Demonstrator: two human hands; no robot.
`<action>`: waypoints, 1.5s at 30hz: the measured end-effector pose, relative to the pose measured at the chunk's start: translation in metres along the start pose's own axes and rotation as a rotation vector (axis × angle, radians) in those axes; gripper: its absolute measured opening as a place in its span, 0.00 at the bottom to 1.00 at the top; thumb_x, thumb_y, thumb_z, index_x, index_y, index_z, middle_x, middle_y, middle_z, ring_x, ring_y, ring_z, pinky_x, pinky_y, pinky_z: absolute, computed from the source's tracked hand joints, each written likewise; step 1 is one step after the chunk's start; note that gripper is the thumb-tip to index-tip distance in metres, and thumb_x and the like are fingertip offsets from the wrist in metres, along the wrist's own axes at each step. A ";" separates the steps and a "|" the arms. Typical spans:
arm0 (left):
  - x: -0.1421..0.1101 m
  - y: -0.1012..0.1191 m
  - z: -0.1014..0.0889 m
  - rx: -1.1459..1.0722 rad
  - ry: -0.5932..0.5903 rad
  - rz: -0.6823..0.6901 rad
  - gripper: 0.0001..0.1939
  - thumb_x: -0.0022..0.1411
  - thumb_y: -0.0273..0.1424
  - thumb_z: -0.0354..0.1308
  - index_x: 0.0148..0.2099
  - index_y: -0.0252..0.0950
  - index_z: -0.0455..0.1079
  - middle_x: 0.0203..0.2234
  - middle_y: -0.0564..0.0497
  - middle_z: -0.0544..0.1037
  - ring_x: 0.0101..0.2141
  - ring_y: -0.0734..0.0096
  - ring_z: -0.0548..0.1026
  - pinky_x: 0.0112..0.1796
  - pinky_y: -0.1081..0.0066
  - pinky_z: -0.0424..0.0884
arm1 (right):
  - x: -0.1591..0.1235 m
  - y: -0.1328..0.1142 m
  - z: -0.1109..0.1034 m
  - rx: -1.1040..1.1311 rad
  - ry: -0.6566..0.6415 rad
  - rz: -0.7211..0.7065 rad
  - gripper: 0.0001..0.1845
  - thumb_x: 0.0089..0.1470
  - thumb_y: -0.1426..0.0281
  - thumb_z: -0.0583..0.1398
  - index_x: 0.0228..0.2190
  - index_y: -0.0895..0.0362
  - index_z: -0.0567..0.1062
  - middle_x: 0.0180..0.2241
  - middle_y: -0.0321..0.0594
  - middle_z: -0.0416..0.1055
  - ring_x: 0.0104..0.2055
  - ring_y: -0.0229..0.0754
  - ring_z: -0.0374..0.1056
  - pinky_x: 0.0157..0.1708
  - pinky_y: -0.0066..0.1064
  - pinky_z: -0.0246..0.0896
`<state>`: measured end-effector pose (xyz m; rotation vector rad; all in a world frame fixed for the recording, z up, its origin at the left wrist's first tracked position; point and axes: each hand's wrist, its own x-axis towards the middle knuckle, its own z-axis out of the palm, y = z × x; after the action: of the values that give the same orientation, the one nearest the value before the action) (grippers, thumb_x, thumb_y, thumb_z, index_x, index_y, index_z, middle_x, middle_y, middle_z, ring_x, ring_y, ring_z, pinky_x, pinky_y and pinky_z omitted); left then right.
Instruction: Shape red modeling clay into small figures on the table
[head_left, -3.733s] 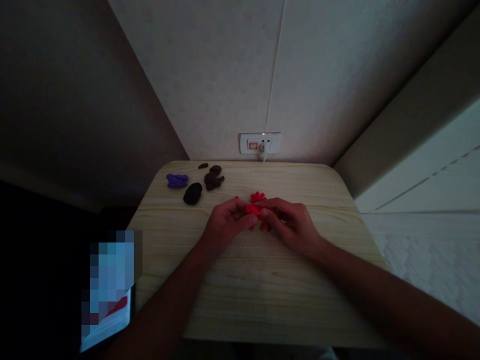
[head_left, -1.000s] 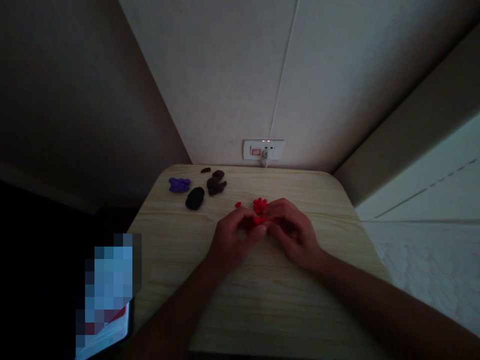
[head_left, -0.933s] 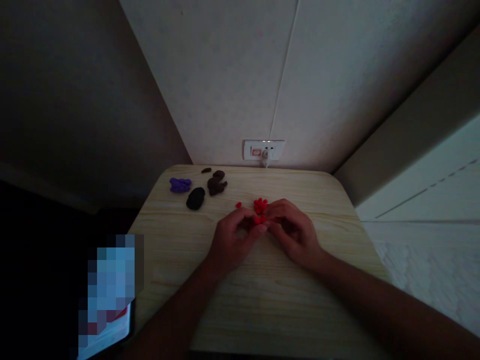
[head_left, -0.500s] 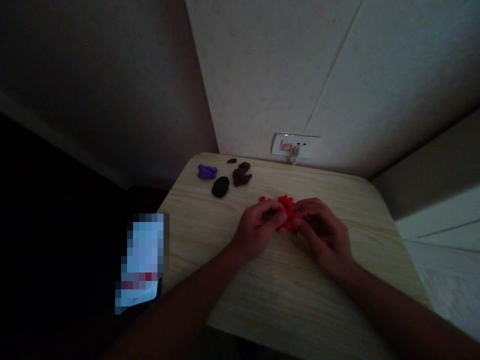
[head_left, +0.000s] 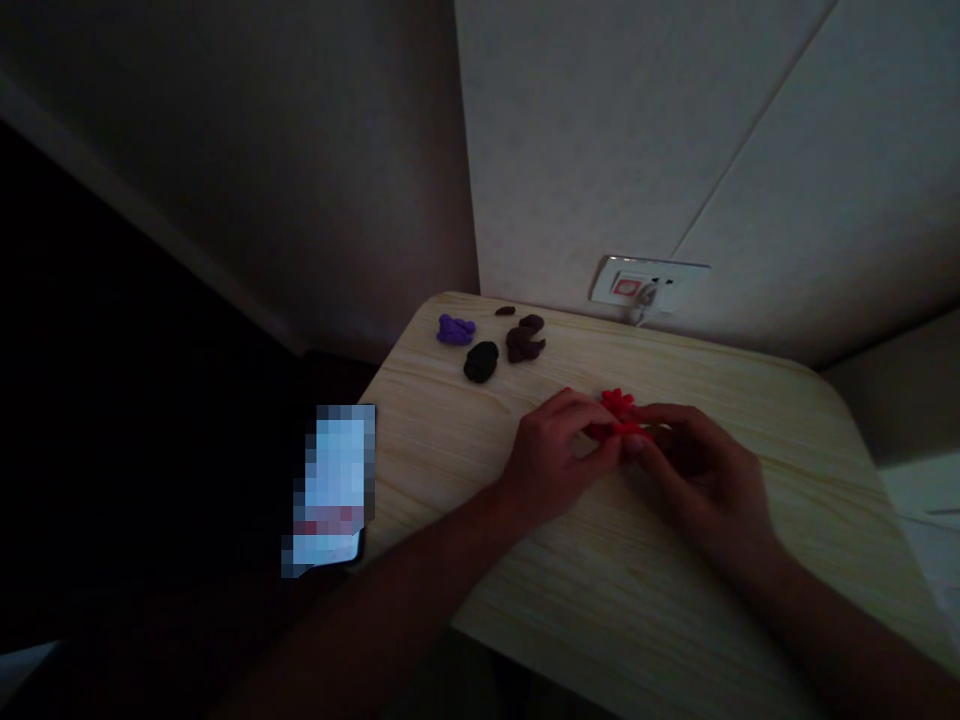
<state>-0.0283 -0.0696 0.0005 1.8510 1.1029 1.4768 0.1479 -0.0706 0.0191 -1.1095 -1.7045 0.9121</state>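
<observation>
Between the fingertips of both hands is a piece of red modelling clay point(head_left: 619, 402) with a lobed, petal-like far edge. My left hand point(head_left: 556, 452) pinches its left side, thumb and fingers closed on it. From the right, my right hand point(head_left: 709, 478) pinches the clay between thumb and index finger. The fingers cover much of its near part. Beyond my left hand lie a black clay lump point(head_left: 481, 362), a dark brown clay piece point(head_left: 524, 345) and a purple clay piece point(head_left: 456, 330). A small brown bit point(head_left: 505, 311) lies behind them.
The light wooden table point(head_left: 600, 600) has rounded corners and stands against the wall. A wall socket point(head_left: 649, 284) with a plug in it sits just above the back edge. At the left edge is a phone with a lit, blurred screen point(head_left: 335, 485).
The view has swung left, so the table and clay appear farther right. My fingers have shifted on the red clay. A small red bit seen beside my left hand is now hidden.
</observation>
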 end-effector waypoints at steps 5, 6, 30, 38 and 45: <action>0.000 0.002 0.000 0.018 0.033 -0.063 0.03 0.59 0.26 0.64 0.37 0.38 0.77 0.35 0.49 0.80 0.38 0.68 0.77 0.45 0.65 0.76 | 0.000 0.006 0.001 0.000 -0.024 -0.007 0.13 0.59 0.62 0.66 0.45 0.52 0.79 0.44 0.44 0.80 0.41 0.46 0.78 0.41 0.36 0.77; 0.000 0.002 0.000 0.016 0.039 -0.074 0.03 0.58 0.26 0.65 0.36 0.38 0.77 0.34 0.49 0.80 0.37 0.68 0.78 0.45 0.65 0.76 | 0.000 0.007 0.002 0.000 -0.024 -0.015 0.12 0.58 0.62 0.66 0.44 0.52 0.79 0.44 0.44 0.79 0.41 0.46 0.78 0.41 0.36 0.77; -0.001 -0.002 0.001 -0.380 0.083 -0.455 0.05 0.51 0.28 0.69 0.33 0.34 0.79 0.27 0.49 0.83 0.28 0.68 0.81 0.34 0.68 0.81 | 0.002 0.009 0.006 0.092 0.025 -0.029 0.11 0.51 0.67 0.71 0.38 0.51 0.79 0.37 0.40 0.80 0.37 0.44 0.78 0.40 0.37 0.78; 0.002 -0.002 0.002 -0.373 -0.003 -0.366 0.12 0.52 0.34 0.72 0.39 0.35 0.79 0.36 0.47 0.81 0.37 0.67 0.81 0.41 0.66 0.81 | 0.004 0.012 0.006 0.146 0.073 -0.026 0.14 0.51 0.65 0.71 0.39 0.53 0.77 0.39 0.42 0.80 0.39 0.44 0.77 0.42 0.36 0.77; 0.003 -0.005 0.000 -0.166 0.025 -0.285 0.06 0.57 0.33 0.69 0.37 0.38 0.81 0.33 0.48 0.81 0.37 0.67 0.79 0.45 0.64 0.78 | 0.004 0.010 0.005 0.119 0.053 -0.046 0.10 0.54 0.67 0.69 0.39 0.53 0.77 0.40 0.43 0.79 0.40 0.45 0.77 0.42 0.38 0.77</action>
<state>-0.0297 -0.0643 -0.0019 1.4976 1.1637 1.3822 0.1456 -0.0644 0.0093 -1.0037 -1.6052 0.9348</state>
